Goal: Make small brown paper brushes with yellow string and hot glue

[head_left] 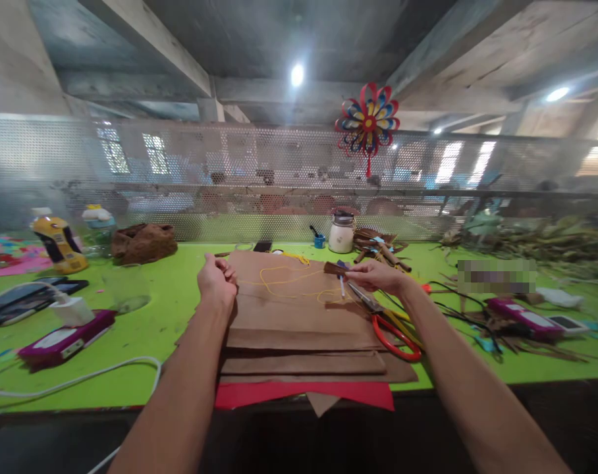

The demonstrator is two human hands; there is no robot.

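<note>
My left hand [217, 282] is closed, fingers curled in a pinch, above the left edge of a stack of brown paper sheets [299, 319]. A thin yellow thread [263, 282] runs from its fingertips and loops loosely across the top sheet. On the right, my right hand [377, 275] pinches a short, dark brown strip [334, 268] between thumb and fingers, just above the paper. A white and blue pen [342, 286] is close beneath that hand. Scissors with red handles [395, 339] lie on the right side of the stack, their blades pointing toward the right hand.
Red paper [303, 395] sticks out under the stack at the green table's [145, 342] front edge. Purple power strips [66, 339] lie left and right with cables. A lidded jar [342, 232] and brown rolled pieces [380, 249] stand behind. A mesh partition [259, 151] closes the back.
</note>
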